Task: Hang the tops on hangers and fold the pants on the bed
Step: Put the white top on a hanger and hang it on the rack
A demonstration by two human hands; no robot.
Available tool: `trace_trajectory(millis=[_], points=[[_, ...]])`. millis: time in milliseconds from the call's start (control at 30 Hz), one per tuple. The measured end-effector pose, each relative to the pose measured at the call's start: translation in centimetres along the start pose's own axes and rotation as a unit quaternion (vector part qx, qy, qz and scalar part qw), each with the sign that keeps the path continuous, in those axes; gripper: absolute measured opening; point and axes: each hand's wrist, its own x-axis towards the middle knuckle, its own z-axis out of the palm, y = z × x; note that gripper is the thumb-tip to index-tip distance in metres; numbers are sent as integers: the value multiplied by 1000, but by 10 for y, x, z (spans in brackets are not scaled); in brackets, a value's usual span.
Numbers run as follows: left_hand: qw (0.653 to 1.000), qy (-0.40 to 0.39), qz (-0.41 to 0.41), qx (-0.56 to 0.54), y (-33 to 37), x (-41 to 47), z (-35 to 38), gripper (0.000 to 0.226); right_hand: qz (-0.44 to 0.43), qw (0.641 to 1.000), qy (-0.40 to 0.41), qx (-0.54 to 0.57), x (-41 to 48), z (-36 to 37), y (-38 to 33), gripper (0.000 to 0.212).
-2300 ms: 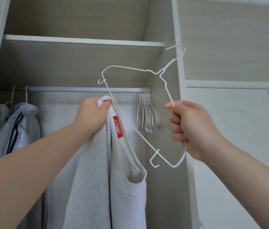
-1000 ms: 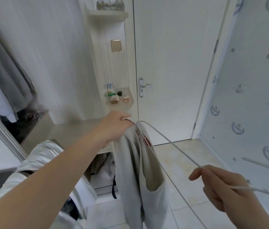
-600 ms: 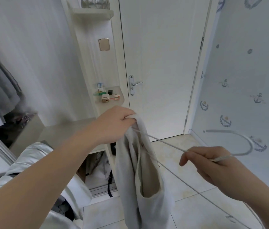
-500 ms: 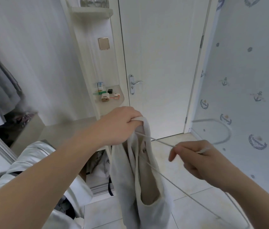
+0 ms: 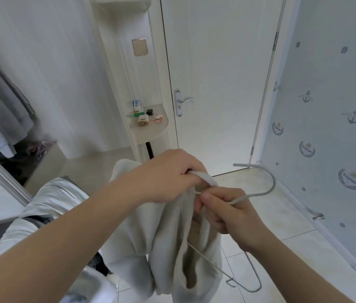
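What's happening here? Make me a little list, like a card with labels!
left hand: grips the top by its strap
right hand: fingers pinch the hanger just below its hook
top: pale, hangs down from the left hand
hanger: thin wire, one arm runs down inside the top
behind: white door, small shelf with little things on it

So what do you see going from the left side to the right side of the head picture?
Going across: grey clothes → shelf → door handle → hanger hook → anchor wall.
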Motion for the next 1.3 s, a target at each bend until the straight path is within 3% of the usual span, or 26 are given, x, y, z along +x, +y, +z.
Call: trace_trajectory(millis=[100,200,300,367,467,633,767,900,1033,1300], points=[[999,-8,13,38,-4,-4,8,21,-13,999,-13,27,-2,-6,2,29],[986,54,42,151,-24,-19,6,52,-16,999,-5,50,-6,-20,0,29],[930,178,74,314,-49,-41,5,66,-21,998,-2,57,-10,-38,-7,27],[896,258,97,347,-57,-48,15,58,-31,998,-14,54,-9,-45,-13,27],[854,377,143,329,-56,-47,29,31,-35,998,-41,42,-5,-49,-22,27],[841,414,173,303,-52,-50,33,25,-37,997,-61,13,-1,-54,-31,30],[813,468,161,306,-47,-54,58,52,-36,998,-48,23,1,-54,-35,31],[795,530,49,290,-48,-40,76,30,-24,998,-33,51,1,-52,-39,27],[795,553,23,249,-51,-27,75,26,-8,997,-23,67,0,-51,-41,28],[785,584,73,192,-45,-3,84,39,23,994,-46,98,-5,-47,-43,29]])
